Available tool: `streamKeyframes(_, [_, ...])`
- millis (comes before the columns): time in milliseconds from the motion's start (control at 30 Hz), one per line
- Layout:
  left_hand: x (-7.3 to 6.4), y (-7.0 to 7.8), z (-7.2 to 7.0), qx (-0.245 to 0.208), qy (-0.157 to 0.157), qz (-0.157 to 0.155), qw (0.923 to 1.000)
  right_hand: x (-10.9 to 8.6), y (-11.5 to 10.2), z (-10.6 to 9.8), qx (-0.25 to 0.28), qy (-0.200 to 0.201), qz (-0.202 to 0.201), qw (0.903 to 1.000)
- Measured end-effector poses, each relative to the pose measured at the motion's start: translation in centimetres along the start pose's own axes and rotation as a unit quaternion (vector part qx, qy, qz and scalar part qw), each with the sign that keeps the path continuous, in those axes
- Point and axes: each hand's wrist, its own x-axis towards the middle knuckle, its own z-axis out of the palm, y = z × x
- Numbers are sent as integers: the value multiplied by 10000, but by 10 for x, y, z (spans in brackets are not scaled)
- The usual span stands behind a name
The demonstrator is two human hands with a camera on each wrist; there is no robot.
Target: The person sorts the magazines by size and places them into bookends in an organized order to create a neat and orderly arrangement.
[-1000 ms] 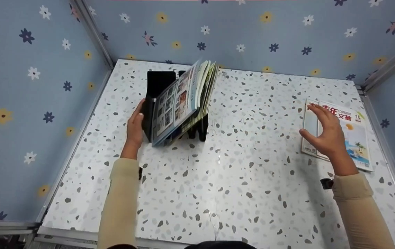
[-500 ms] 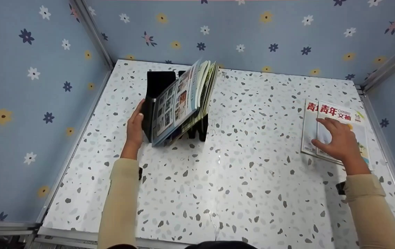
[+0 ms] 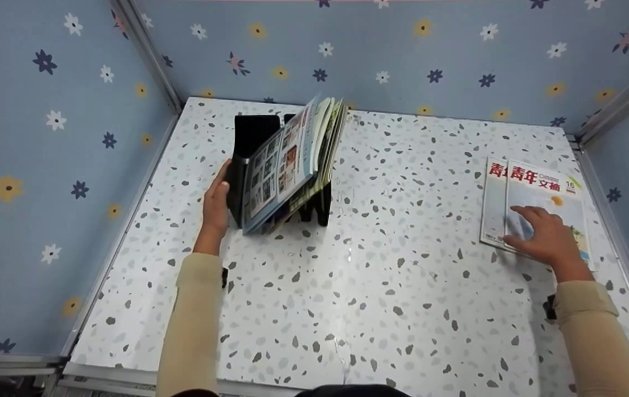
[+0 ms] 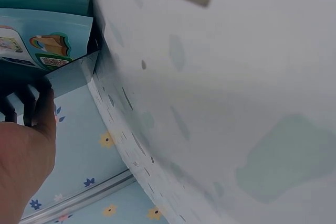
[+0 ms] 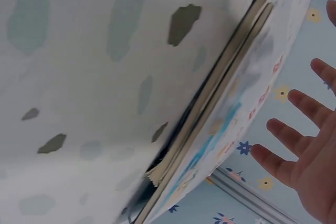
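Observation:
My left hand point(image 3: 215, 207) rests its extended fingers against the outer left side of a black file holder point(image 3: 256, 132). Several magazines point(image 3: 286, 160) lean to the right inside this holder; the left wrist view shows their blue-green lower corners point(image 4: 63, 32) beside the hand. My right hand point(image 3: 548, 237), fingers spread and slightly bent, is over two overlapping magazines on the right. The upper magazine point(image 3: 540, 193) has red lettering and a beach picture, partly covered by the hand. Beneath it the lower magazine point(image 3: 494, 204) sticks out leftward. In the right wrist view the fingers point(image 5: 310, 109) appear apart from the covers.
A white speckled table point(image 3: 380, 275) carries everything. Blue flowered panels point(image 3: 380, 49) enclose its back, left and right sides, with metal frame strips point(image 3: 151, 55) at the corners. The speckled surface stretches between the holder and the two magazines.
My right hand has moved right and toward the table's front edge over the magazines, uncovering their red titles. The left hand and the holder stay in place.

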Motion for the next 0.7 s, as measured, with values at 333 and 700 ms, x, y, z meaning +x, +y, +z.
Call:
streamKeyframes(333, [0, 0, 0, 62, -2, 71, 10000, 1, 12, 9, -172, -434, 81, 9989])
streamKeyframes(700, [1, -2, 0, -170, -56, -218, 9996, 2, 12, 13, -276, -686, 162, 9971])
